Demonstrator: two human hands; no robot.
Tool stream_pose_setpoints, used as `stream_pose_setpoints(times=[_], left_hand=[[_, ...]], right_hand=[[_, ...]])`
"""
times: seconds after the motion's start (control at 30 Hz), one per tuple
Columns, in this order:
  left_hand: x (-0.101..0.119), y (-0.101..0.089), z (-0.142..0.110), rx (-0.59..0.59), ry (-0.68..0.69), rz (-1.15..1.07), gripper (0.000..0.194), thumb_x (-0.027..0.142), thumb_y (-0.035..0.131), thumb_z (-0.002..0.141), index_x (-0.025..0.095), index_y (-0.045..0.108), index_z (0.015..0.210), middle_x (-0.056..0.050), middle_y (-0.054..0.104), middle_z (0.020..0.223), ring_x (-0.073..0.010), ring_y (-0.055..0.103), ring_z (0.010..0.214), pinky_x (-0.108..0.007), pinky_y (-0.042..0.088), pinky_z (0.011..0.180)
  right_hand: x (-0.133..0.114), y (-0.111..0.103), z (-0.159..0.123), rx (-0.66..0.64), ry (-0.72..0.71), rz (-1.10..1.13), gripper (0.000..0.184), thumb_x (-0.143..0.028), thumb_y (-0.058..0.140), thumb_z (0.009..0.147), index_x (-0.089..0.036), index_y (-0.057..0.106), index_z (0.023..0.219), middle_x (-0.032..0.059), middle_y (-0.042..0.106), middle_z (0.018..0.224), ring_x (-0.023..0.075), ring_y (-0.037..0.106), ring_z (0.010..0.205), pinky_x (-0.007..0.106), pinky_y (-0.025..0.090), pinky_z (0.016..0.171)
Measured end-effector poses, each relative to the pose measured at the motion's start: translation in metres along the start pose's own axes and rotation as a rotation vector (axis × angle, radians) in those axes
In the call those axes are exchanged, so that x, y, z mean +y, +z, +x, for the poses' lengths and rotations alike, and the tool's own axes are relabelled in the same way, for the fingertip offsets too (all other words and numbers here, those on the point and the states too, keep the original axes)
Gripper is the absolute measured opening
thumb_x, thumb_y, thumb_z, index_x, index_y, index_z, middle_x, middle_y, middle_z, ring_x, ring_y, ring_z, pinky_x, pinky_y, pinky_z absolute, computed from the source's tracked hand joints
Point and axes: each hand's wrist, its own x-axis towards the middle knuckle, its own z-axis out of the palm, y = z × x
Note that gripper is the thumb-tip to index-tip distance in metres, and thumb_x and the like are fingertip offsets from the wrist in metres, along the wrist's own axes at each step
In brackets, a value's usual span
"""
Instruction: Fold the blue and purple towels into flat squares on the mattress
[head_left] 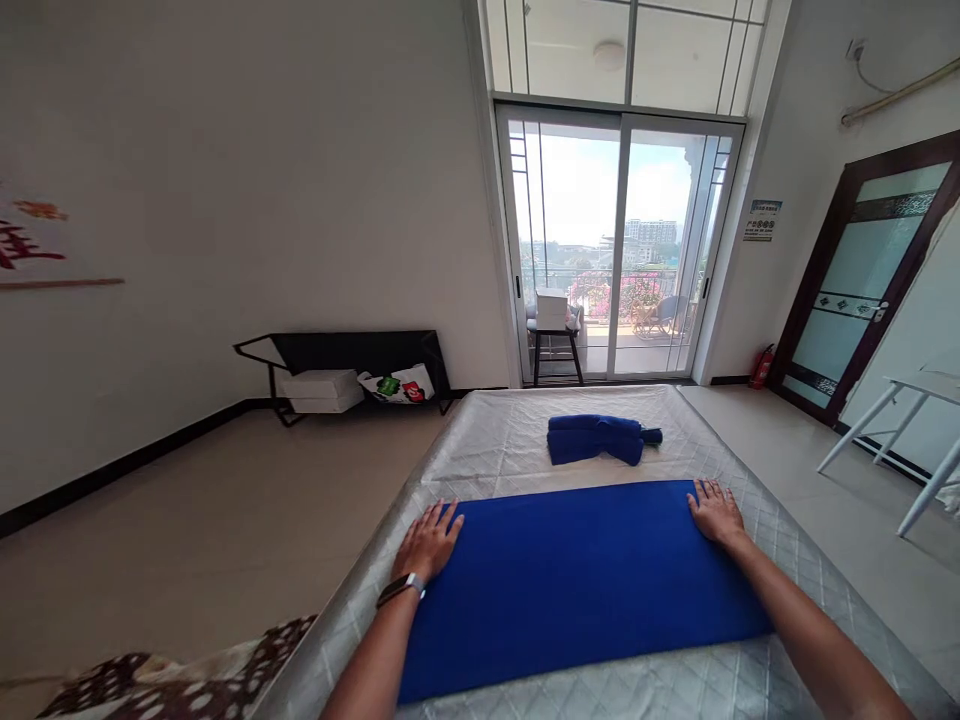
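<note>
A flat blue cloth (585, 580) lies spread in a wide rectangle on the quilted silver-white mattress (480, 435). At its far left corner rests my left hand (429, 540), palm down with the fingers stretched out; a watch is on that wrist. My right hand (718, 510) lies flat on the far right corner, its fingers also extended. Neither hand grips anything. Beyond the cloth, a folded blue bundle (596, 440) sits on the mattress, with a small rolled piece sticking out at its right end.
A black folding frame (352, 352) leans by the left wall, with a white box (321, 390) and a printed bag (401, 385) at it. A brown-and-white patterned blanket (217, 680) lies at lower left. A white stool (911, 400) stands right. Sliding glass doors (619, 250) are behind.
</note>
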Motion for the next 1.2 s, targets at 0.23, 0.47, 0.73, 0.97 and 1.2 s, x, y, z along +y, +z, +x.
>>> stream_pose_setpoints(times=[0.23,0.47,0.73,0.97,1.2], left_hand=[[0.000,0.004,0.000,0.025,0.011,0.017,0.057,0.041,0.030,0.099,0.020,0.037,0.151,-0.011,0.038,0.157,-0.0249,0.033,0.145,-0.045,0.023,0.119],[-0.011,0.012,0.001,0.016,0.038,0.012,0.056,0.036,0.029,0.097,0.020,0.042,0.149,-0.009,0.039,0.157,-0.0236,0.032,0.146,-0.042,0.023,0.119],[-0.022,0.016,0.003,-0.011,0.057,-0.028,0.055,0.031,0.034,0.093,0.026,0.047,0.146,-0.005,0.045,0.154,-0.0244,0.034,0.145,-0.044,0.024,0.119],[-0.002,0.004,0.000,0.025,-0.005,-0.064,0.059,0.045,0.031,0.097,0.021,0.041,0.150,-0.010,0.041,0.156,-0.0279,0.032,0.146,-0.049,0.024,0.119],[-0.014,0.006,0.003,-0.032,0.063,0.013,0.055,0.040,0.028,0.096,0.026,0.047,0.146,-0.009,0.041,0.156,-0.0299,0.031,0.146,-0.053,0.027,0.116]], right_hand=[[-0.083,-0.014,-0.009,0.103,-0.059,-0.063,0.056,-0.020,0.035,0.090,-0.006,0.051,0.142,0.0205,0.044,0.151,0.0331,0.028,0.146,0.054,0.007,0.120],[-0.225,-0.005,-0.052,-0.093,-0.553,0.228,0.061,-0.040,0.028,0.098,-0.015,0.034,0.153,0.0085,0.035,0.158,0.0223,0.025,0.148,0.040,0.016,0.121],[-0.175,0.005,-0.035,-0.147,-0.418,0.189,0.064,-0.047,0.021,0.099,-0.016,0.026,0.156,0.0063,0.027,0.161,0.0190,0.016,0.151,0.039,0.012,0.121],[-0.038,-0.005,-0.006,-0.080,-0.100,0.051,0.063,-0.040,0.021,0.099,-0.010,0.028,0.154,0.0114,0.034,0.158,0.0197,0.021,0.150,0.039,0.017,0.120],[-0.004,0.003,0.000,-0.037,-0.030,0.080,0.064,-0.040,0.021,0.099,-0.008,0.027,0.154,0.0110,0.029,0.160,0.0198,0.022,0.149,0.039,0.017,0.121]])
